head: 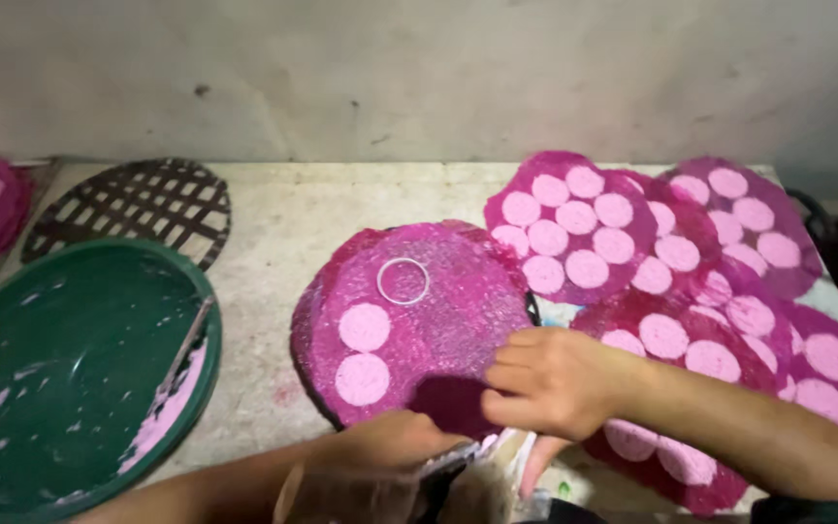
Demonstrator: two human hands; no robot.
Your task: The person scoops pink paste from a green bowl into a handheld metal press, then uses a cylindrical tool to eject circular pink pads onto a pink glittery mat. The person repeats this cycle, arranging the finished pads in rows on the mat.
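A round magenta woven tray (458, 311) lies on the table in front of me, carrying two pale pink paste discs (364, 328) on its left part and a thin metal ring (403, 281) near its top. My right hand (550, 380) rests curled at the tray's lower right edge, fingers bent, touching the tray; whether it grips something is hidden. My left hand (380, 461) is low at the tray's near edge, closed around a pale object that I cannot make out.
A green basin (70, 378) with a stick and pink paste residue sits at left. A dark lattice disc (133, 204) lies behind it. Several magenta trays (623, 233) covered with pink discs overlap at right. A grey wall stands behind the table.
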